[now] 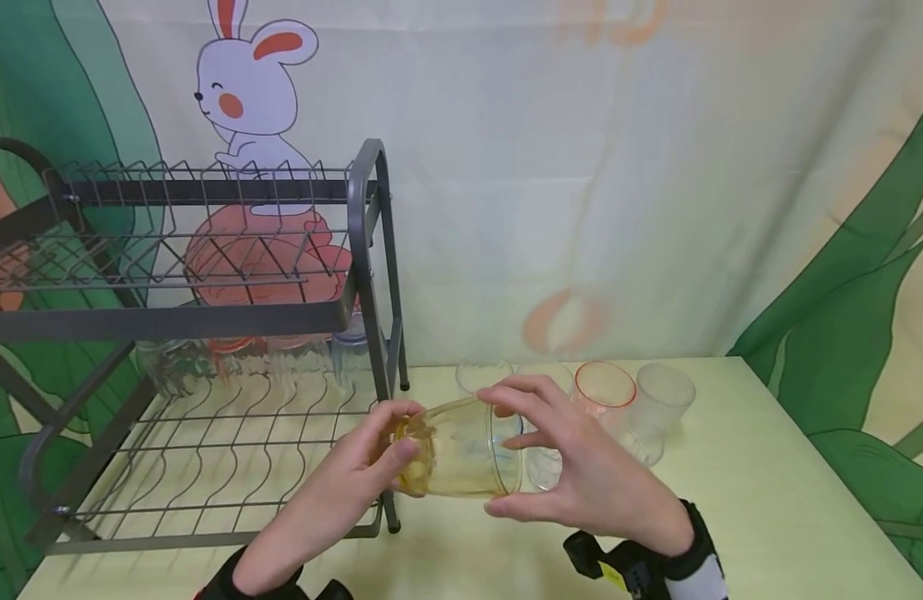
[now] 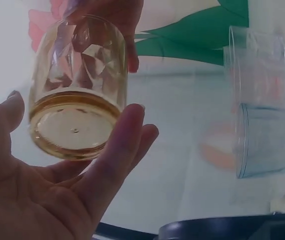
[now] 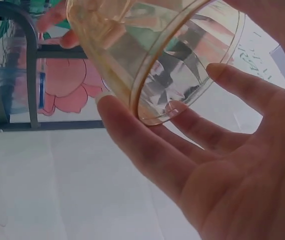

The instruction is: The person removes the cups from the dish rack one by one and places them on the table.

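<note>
An amber-tinted drinking glass [image 1: 461, 454] lies on its side in the air between the two hands, over the table in the head view. My left hand [image 1: 356, 467] grips its base end, thumb in front and fingers behind. At the rim end, my right hand [image 1: 581, 462] holds it with the fingers above and the thumb below. Faceted sides and a round thick base [image 2: 75, 130] show in the left wrist view. In the right wrist view the glass's open mouth [image 3: 192, 55] faces the right palm, with fingertips right at the rim.
To the left stands a dark two-tier dish rack [image 1: 371, 250], with several upturned glasses [image 1: 303, 358] at the back of its lower tier. Behind the right hand, a red-rimmed glass [image 1: 605, 385], a clear glass [image 1: 665, 392] and others stand on the pale table [image 1: 746, 500].
</note>
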A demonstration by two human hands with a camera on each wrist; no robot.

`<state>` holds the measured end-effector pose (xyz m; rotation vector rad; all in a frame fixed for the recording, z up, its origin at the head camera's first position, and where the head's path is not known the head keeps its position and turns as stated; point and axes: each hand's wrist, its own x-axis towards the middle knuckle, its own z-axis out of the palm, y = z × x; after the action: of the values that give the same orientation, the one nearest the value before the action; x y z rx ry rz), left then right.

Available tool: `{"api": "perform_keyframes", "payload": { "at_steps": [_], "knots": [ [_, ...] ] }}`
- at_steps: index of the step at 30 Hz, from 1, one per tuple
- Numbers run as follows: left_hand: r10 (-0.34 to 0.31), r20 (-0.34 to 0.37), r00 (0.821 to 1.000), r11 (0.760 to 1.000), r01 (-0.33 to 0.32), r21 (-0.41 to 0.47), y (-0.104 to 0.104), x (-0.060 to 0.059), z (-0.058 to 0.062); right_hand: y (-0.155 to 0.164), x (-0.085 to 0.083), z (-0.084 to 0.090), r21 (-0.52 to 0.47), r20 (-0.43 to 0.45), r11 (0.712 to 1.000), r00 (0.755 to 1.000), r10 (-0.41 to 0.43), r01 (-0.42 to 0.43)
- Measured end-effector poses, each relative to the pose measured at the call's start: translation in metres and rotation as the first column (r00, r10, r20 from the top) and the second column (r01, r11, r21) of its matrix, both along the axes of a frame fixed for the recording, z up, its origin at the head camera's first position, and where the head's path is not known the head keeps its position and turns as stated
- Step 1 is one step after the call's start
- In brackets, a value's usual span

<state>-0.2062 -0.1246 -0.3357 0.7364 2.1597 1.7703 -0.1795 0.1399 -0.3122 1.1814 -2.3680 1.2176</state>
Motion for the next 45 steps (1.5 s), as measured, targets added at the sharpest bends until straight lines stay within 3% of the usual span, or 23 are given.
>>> {"api": "perform_keyframes", "payload": {
  "at_steps": [4,6,8,12,13,15,18,20,26,31,34,36,38,41,43,45],
  "knots": [
    [0.071,-0.099,0.993,0.994,-0.079,-0.08,-0.001,0.001,0.004,0.008,-0.003,0.003,-0.007,0.006,0.999,0.999,-0.045,0.045],
    [0.15,-0.213,0.965,0.973,-0.182,-0.139,-0.004,0.002,0.006,0.012,-0.005,0.005,-0.014,0.017,0.998,0.998,-0.066,0.067],
    [0.218,-0.36,0.907,0.94,-0.295,-0.174,-0.008,0.002,0.008,0.017,-0.005,0.005,-0.023,0.038,0.996,0.996,-0.085,0.086],
    [0.318,-0.608,0.727,0.858,-0.494,-0.143,-0.021,0.0,0.008,0.027,-0.003,0.004,-0.037,0.083,0.992,0.99,-0.118,0.121],
    [0.329,-0.641,0.694,0.843,-0.521,-0.131,-0.024,-0.002,0.008,0.03,-0.003,0.003,-0.037,0.089,0.991,0.988,-0.128,0.132],
    [0.351,-0.678,0.646,0.821,-0.56,-0.109,-0.031,-0.004,0.009,0.035,-0.002,0.004,-0.033,0.089,0.988,0.985,-0.148,0.151],
    [0.371,-0.701,0.609,0.793,-0.6,-0.101,-0.04,-0.007,0.012,0.046,-0.001,0.005,-0.015,0.075,0.981,0.978,-0.193,0.194],
    [0.381,-0.699,0.605,0.78,-0.616,-0.108,-0.046,-0.009,0.014,0.054,0.0,0.006,-0.005,0.078,0.973,0.97,-0.228,0.229],
    [0.386,-0.677,0.627,0.751,-0.64,-0.164,-0.06,-0.019,0.014,0.08,0.008,0.009,0.032,0.081,0.932,0.928,-0.363,0.361],
    [0.379,-0.649,0.66,0.749,-0.631,-0.203,-0.07,-0.027,0.008,0.101,0.015,0.01,0.087,0.067,0.884,0.883,-0.465,0.459],
    [0.387,-0.627,0.676,0.755,-0.623,-0.206,-0.077,-0.034,0.003,0.113,0.018,0.01,0.13,0.047,0.829,0.832,-0.553,0.543],
    [0.399,-0.62,0.676,0.764,-0.619,-0.183,-0.083,-0.043,-0.006,0.121,0.02,0.009,0.152,0.047,0.796,0.8,-0.599,0.586],
    [0.403,-0.614,0.679,0.76,-0.622,-0.189,-0.085,-0.045,-0.008,0.128,0.022,0.008,0.178,0.057,0.764,0.769,-0.637,0.62],
    [0.397,-0.613,0.683,0.752,-0.625,-0.21,-0.089,-0.047,-0.009,0.14,0.024,0.006,0.212,0.075,0.738,0.742,-0.666,0.641],
    [0.383,-0.605,0.698,0.742,-0.623,-0.249,-0.091,-0.048,-0.01,0.148,0.025,0.005,0.241,0.083,0.713,0.718,-0.691,0.659],
    [0.387,-0.63,0.673,0.71,-0.653,-0.262,-0.101,-0.063,-0.029,0.157,0.026,0.003,0.276,0.094,0.686,0.692,-0.716,0.673]
  ]
}}
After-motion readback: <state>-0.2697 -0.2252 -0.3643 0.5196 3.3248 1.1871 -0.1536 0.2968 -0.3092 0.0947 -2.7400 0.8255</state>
